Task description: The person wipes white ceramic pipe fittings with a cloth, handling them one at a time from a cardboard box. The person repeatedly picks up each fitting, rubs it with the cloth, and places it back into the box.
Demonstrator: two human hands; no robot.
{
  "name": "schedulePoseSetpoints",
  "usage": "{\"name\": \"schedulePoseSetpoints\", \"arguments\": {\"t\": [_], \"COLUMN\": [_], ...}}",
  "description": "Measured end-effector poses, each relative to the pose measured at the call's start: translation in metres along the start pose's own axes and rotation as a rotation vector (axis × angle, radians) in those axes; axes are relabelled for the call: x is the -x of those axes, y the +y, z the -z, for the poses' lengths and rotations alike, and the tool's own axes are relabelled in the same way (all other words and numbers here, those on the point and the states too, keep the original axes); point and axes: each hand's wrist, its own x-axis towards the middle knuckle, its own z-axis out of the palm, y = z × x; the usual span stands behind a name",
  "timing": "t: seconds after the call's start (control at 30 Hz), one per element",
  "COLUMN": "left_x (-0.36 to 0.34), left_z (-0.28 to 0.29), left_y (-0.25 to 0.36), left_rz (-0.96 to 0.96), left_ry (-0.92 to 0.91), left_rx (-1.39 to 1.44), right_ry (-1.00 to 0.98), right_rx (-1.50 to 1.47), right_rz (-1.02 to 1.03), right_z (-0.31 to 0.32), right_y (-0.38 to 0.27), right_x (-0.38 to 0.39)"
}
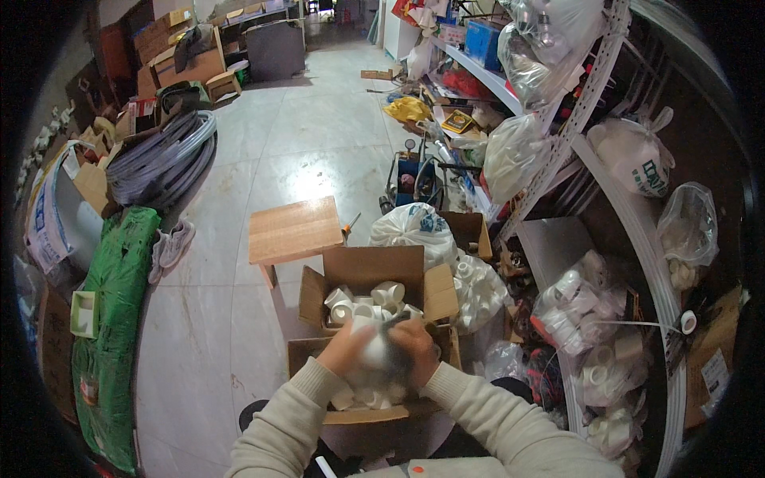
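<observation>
Both my hands are together over the near cardboard box, which holds white plastic pipe fittings. My left hand is closed around one side of a blurred whitish thing. At its other side my right hand is closed, with a dark grey smear beside its fingers. Motion blur hides what the held thing is. Just beyond stands a second open cardboard box with several white pipe fittings in it, partly behind my hands.
A wooden stool stands beyond the boxes, with an orange-handled tool beside it. White plastic bags sit behind and right of the boxes. Metal shelving hung with bags lines the right. Coiled hose and a green wrapped bundle lie left.
</observation>
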Motion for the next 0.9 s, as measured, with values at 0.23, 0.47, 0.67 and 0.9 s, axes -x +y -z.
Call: {"name": "schedulePoseSetpoints", "arguments": {"t": [0.23,0.47,0.67,0.9], "left_x": [0.007,0.006,0.000,-0.021], "left_z": [-0.014,-0.025,0.012,0.029], "left_y": [0.013,0.022,0.002,0.003], "left_rz": [0.277,-0.501,-0.865,-0.537], "left_ry": [0.109,0.022,0.012,0.579], "left_rx": [0.316,-0.535,-1.017,-0.591], "right_ry": [0.000,-0.110,-0.257,-0.187], "right_rx": [0.068,-1.357,-1.876,-1.575], "right_rz": [0.213,-1.384,-1.146,-1.257], "right_z": [0.002,-0.061,-0.036,0.021], "right_y": [-0.006,0.113,0.029,-0.004], "right_x": [-0.005,0.075,0.037,-0.003]}}
